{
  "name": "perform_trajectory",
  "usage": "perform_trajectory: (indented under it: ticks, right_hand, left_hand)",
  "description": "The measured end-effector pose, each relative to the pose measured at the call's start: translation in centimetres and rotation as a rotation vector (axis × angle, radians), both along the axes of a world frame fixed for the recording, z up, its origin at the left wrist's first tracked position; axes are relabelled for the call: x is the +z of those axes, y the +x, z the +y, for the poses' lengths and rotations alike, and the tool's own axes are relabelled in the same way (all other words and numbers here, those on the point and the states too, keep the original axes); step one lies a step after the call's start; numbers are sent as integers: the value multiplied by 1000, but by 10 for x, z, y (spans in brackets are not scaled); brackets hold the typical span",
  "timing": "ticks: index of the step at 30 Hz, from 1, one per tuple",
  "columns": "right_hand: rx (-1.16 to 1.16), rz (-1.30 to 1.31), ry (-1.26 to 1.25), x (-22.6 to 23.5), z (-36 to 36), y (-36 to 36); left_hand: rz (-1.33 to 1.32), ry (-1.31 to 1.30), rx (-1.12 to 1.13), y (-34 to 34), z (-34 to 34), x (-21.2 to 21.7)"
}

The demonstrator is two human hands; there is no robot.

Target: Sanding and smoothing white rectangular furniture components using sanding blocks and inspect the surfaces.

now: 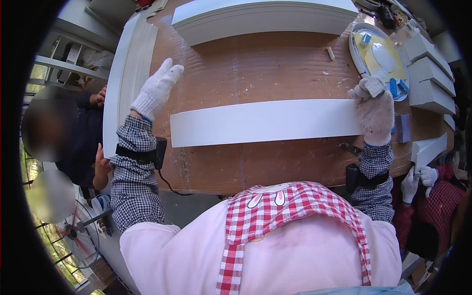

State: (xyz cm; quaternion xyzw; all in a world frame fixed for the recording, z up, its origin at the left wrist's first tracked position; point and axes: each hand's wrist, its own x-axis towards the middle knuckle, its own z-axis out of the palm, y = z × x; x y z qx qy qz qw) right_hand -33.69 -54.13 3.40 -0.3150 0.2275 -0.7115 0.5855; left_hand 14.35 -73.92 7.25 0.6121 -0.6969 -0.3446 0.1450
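Observation:
A long white painted board [260, 122] lies flat across the brown worktable [255, 69] in front of me. My right hand [374, 110], in a white cotton glove, rests on the board's right end and grips a small grey sanding block [374, 86]. My left hand [156, 89], also gloved, hovers flat with fingers together above the table, up and left of the board's left end, holding nothing.
A thick white panel [265, 17] lies at the table's far edge and a long white strip [127, 73] along its left side. A round white dish [378, 56] with yellow sheet and blue blocks sits far right, beside stacked white pieces [427, 73]. Other people stand at left and lower right.

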Motion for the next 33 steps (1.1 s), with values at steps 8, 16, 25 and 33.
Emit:
perform_trajectory:
  ticks: [8,16,25,33]
  right_hand:
    - [-52,126,-31,3,-1,3]
    - [124,195,99,41,57,80]
    - [-558,1312,149,39,95,13]
    - [-378,2275,671,-11,110,-76]
  left_hand:
    - [-799,-241,-182,-75,159,-15]
    - [539,-423,-548,-197,198,2]
    - [743,-542,-336,-112,180,0]
    - [533,-545,534,30,179,-66]
